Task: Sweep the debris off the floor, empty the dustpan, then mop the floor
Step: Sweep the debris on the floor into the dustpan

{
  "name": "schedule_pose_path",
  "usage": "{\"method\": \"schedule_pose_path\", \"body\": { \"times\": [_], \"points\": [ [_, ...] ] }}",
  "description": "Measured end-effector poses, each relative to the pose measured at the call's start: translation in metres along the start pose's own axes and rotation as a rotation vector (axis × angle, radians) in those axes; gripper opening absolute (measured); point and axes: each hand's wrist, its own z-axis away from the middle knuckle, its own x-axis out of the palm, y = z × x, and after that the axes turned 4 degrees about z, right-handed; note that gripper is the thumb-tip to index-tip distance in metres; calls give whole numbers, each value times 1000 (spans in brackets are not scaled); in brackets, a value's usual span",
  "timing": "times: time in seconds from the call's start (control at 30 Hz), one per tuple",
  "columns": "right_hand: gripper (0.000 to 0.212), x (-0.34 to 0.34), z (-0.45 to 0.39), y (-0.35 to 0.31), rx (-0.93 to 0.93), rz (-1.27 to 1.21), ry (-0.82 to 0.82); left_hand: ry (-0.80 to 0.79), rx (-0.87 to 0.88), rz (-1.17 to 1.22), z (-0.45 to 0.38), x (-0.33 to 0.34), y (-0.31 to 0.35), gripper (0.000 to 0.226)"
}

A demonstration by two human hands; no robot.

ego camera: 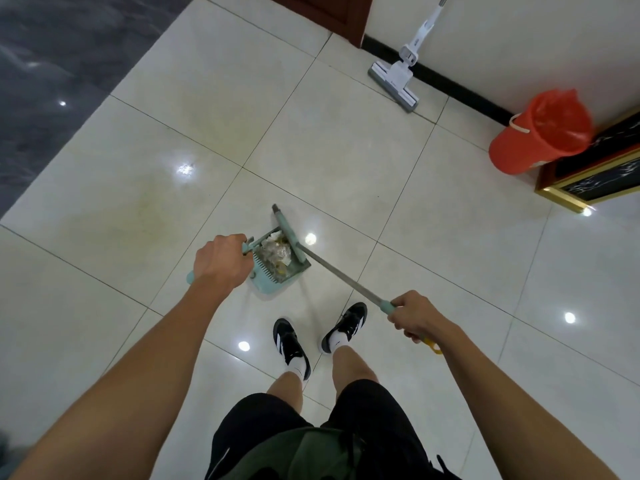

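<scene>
Tiled floor (346, 150); broom (332, 268) handle slanting toward right hand (414, 315), head seemingly over dustpan (277, 268).

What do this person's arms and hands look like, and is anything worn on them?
Both arms are bare, with no sleeves in view. The left hand and right hand wear no gloves, and no rings, watch or wristband can be seen.
</scene>
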Motion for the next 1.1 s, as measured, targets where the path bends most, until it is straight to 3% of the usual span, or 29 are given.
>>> {"method": "schedule_pose_path", "body": {
  "times": [0.27,0.53,0.97,1.1],
  "points": [
    [36,-20,8,28,-11,-155,173,11,50,-6,3,-7,33,18],
    [45,-62,-14,62,14,-199,332,29,129,-44,-19,-17,111,20],
    [39,-145,-58,115,44,-193,352,39,242,-84,-70,-30,261,31],
    [33,-166,-78,116,81,-101,357,2,283,-115,-92,-31,294,22]
  ]
}}
